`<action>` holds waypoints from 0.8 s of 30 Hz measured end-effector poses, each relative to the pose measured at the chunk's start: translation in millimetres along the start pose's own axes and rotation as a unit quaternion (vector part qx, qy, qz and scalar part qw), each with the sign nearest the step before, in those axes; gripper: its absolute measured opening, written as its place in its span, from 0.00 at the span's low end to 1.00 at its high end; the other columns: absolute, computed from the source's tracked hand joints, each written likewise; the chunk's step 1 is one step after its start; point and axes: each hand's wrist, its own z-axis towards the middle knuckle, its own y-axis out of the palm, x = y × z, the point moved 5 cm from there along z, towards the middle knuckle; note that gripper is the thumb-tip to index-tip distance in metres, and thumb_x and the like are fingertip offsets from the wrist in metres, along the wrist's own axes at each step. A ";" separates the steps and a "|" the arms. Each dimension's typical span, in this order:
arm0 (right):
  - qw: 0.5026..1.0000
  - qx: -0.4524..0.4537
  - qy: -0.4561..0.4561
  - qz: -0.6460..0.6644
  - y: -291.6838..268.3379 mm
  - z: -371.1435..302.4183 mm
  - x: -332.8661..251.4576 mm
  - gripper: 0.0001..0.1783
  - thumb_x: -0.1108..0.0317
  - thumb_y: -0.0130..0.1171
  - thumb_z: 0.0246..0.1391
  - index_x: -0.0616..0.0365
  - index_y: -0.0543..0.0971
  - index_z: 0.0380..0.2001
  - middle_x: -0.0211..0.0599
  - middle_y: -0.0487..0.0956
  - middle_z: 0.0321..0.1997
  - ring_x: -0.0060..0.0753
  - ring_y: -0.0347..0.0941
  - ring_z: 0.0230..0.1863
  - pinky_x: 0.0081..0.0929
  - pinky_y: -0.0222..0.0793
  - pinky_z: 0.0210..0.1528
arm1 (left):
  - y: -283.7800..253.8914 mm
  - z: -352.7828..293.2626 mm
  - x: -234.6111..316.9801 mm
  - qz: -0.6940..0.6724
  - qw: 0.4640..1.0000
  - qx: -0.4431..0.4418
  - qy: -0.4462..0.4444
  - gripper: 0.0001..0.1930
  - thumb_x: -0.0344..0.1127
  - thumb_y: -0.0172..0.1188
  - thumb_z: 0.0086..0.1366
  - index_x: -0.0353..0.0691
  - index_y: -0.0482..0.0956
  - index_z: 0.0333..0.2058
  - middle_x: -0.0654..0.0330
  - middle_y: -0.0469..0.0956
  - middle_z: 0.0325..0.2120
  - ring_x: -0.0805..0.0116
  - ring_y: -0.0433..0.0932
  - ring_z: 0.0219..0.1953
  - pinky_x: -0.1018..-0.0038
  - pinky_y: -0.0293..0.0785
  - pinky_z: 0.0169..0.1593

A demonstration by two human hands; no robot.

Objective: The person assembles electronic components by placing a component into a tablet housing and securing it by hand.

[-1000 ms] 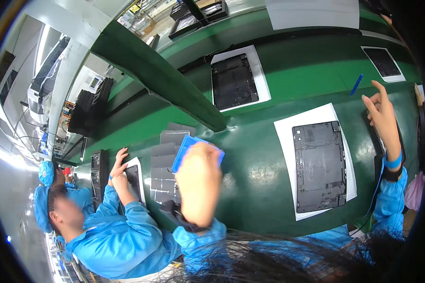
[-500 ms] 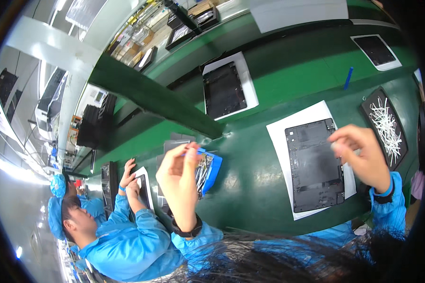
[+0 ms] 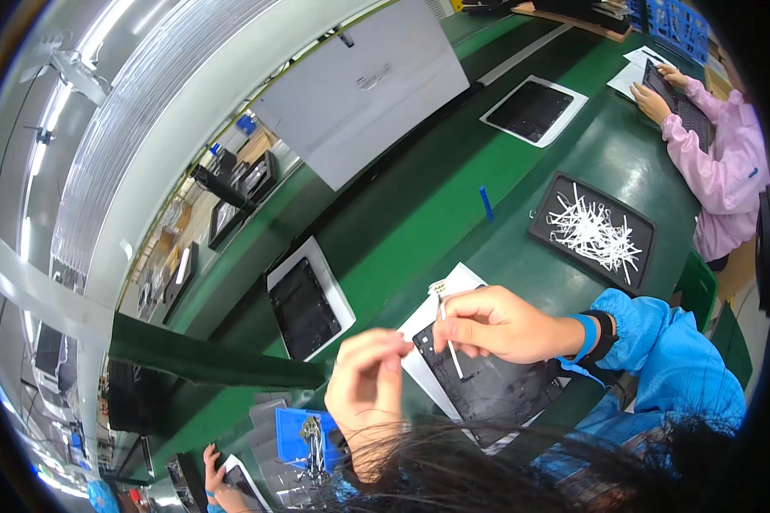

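Observation:
A thin white strip (image 3: 454,356) with a small pale end piece is pinched in my right hand (image 3: 505,325). It stands over a black tablet-like housing (image 3: 496,385) with an open, component-filled inside. White sheets (image 3: 464,278) lie beneath the housing. Close by on the left, my left hand (image 3: 368,376) has its thumb and fingertips drawn together; what they hold, if anything, is too small to tell. Beyond my right hand a black tray (image 3: 543,224) holds a heap of similar white strips (image 3: 599,231).
A blue bin (image 3: 291,436) of small metal parts sits left of my left hand. Other black housings (image 3: 304,309) lie on white sheets along the green bench. A blue stick (image 3: 486,203) stands there too. A pink-sleeved person (image 3: 719,137) works at far right; another person's hands (image 3: 218,483) show lower left.
The view has swung right, bringing the whole strip tray and the pink-sleeved person in. My hands have come closer together over the housing, and the white strip now shows in my right hand.

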 end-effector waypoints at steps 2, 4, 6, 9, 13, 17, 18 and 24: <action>0.998 -0.043 0.038 0.030 2.9 3.8 -6.1 0.19 0.56 0.50 0.75 0.58 0.81 0.39 0.25 0.75 0.26 0.12 0.70 0.26 0.17 0.65 0.28 | 9.4 15.5 -13.9 -0.119 0.984 0.048 -0.121 0.13 0.27 0.59 0.72 0.32 0.78 0.52 0.45 0.78 0.55 0.58 0.82 0.50 0.63 0.78 0.57; 0.979 -0.163 0.099 0.066 8.2 -0.4 -3.4 0.21 0.55 0.47 0.77 0.60 0.80 0.38 0.27 0.79 0.33 0.15 0.72 0.29 0.18 0.68 0.31 | 21.4 22.2 -24.4 -0.198 0.973 0.025 -0.119 0.16 0.30 0.60 0.73 0.27 0.77 0.54 0.44 0.78 0.56 0.59 0.80 0.54 0.62 0.74 0.62; 0.977 -0.177 0.095 0.075 8.1 1.0 0.9 0.21 0.55 0.46 0.77 0.60 0.79 0.38 0.28 0.79 0.33 0.15 0.73 0.29 0.18 0.69 0.31 | 27.1 17.0 -45.1 -0.265 0.951 -0.047 -0.152 0.15 0.28 0.62 0.71 0.29 0.77 0.54 0.44 0.79 0.55 0.59 0.81 0.53 0.64 0.75 0.61; 0.975 -0.169 0.106 0.095 7.4 5.1 0.9 0.19 0.55 0.49 0.75 0.61 0.79 0.40 0.28 0.76 0.27 0.18 0.73 0.27 0.20 0.69 0.29 | 29.4 18.2 -45.7 -0.259 0.960 -0.040 -0.101 0.15 0.28 0.63 0.70 0.35 0.77 0.53 0.52 0.81 0.46 0.60 0.82 0.48 0.65 0.78 0.55; 0.973 -0.005 -0.064 -0.223 -21.7 11.8 -21.5 0.15 0.60 0.59 0.69 0.64 0.81 0.44 0.37 0.81 0.34 0.29 0.79 0.33 0.29 0.75 0.35 | 22.7 21.9 -40.3 -0.210 0.974 0.028 -0.081 0.13 0.19 0.66 0.65 0.30 0.81 0.48 0.53 0.80 0.43 0.62 0.83 0.47 0.70 0.80 0.53; 0.938 0.060 -0.196 -0.281 -19.8 7.2 -36.0 0.08 0.70 0.61 0.65 0.63 0.80 0.42 0.40 0.80 0.36 0.36 0.77 0.33 0.31 0.74 0.35 | 24.0 18.5 -34.5 -0.116 0.989 0.035 -0.087 0.13 0.16 0.67 0.63 0.28 0.83 0.46 0.54 0.80 0.43 0.68 0.83 0.44 0.75 0.81 0.51; 0.934 0.073 -0.193 -0.292 -17.7 4.3 -35.7 0.06 0.71 0.61 0.64 0.63 0.80 0.41 0.40 0.79 0.35 0.38 0.76 0.32 0.32 0.73 0.35 | 25.4 18.0 -33.2 -0.106 0.991 0.026 -0.082 0.13 0.16 0.67 0.63 0.28 0.84 0.47 0.54 0.80 0.43 0.68 0.83 0.44 0.75 0.81 0.51; 0.920 0.089 -0.218 -0.313 -15.7 2.2 -31.4 0.04 0.75 0.60 0.62 0.62 0.78 0.39 0.41 0.76 0.33 0.43 0.74 0.31 0.35 0.71 0.34 | 29.1 17.0 -35.4 -0.075 0.994 0.020 -0.073 0.16 0.18 0.68 0.64 0.30 0.85 0.50 0.54 0.81 0.44 0.69 0.81 0.46 0.76 0.80 0.50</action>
